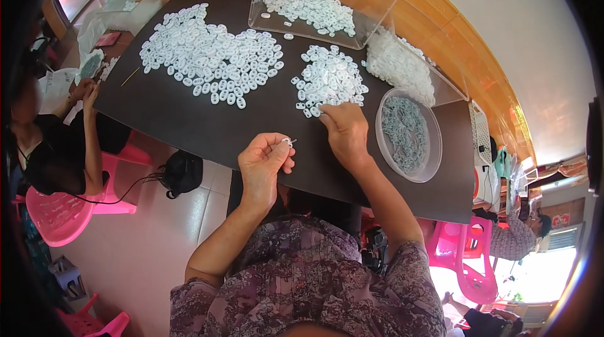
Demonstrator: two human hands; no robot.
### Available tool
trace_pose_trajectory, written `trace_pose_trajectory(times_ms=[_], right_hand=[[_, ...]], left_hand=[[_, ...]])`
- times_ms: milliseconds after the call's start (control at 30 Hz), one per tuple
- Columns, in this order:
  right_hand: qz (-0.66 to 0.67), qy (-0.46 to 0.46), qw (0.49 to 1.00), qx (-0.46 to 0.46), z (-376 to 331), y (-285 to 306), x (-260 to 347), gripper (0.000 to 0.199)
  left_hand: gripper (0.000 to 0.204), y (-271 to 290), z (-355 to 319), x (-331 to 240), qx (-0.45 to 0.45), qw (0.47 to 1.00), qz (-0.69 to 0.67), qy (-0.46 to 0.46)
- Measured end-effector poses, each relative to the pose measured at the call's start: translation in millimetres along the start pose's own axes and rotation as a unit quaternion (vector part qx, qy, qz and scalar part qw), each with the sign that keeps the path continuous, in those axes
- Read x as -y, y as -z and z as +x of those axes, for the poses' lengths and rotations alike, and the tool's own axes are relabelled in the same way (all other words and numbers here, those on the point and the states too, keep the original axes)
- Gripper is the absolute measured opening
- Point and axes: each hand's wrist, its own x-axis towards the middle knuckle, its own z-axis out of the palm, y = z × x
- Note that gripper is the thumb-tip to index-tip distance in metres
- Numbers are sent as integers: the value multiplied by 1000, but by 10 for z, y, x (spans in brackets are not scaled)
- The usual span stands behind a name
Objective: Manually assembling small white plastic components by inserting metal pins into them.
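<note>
Near the table's front edge my left hand (264,158) is closed in a pinch around a small white plastic piece (289,142); a thin grey bit sticks out beside it. My right hand (346,131) reaches forward, fingers drawn together at the near edge of a smaller pile of white pieces (330,79). These pieces are oval with two holes. What its fingertips pinch, if anything, is hidden. A larger pile of similar white ovals (214,54) spreads over the left of the dark table (189,120). Right of my right hand stands a round clear tub (434,158) holding many small grey-green pieces (406,132).
A clear plastic box (371,35) on its side holds more white pieces. Beside it lies a bagged heap of whitish pieces (399,63). A thin yellowish stick (130,77) lies at the left edge. A co-worker (56,142) sits at left; pink chairs (63,214) stand around.
</note>
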Motion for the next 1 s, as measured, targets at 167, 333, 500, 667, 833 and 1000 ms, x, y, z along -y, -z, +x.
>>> trace_pose_trajectory(times_ms=[167, 333, 500, 667, 833, 1000], right_hand=[[-84, 74, 993, 28, -2, -38, -16, 16], [-57, 78, 995, 39, -28, 15, 65, 15], [-75, 85, 993, 34, -23, -15, 10, 10], [348, -302, 880, 113, -58, 201, 224, 8], [478, -343, 797, 133, -98, 283, 313, 12], [543, -353, 753, 116, -137, 281, 397, 16]], left_hand=[[10, 14, -11, -5, -3, 1000, 5, -2], [9, 9, -5, -12, 1, 1000, 12, 0], [11, -4, 8, -17, 2, 1000, 5, 3], [11, -36, -9, -27, 4, 1000, 6, -2], [15, -87, -33, -34, 17, 999, -4, -31], [19, -112, -56, -27, 9, 1000, 20, -6]])
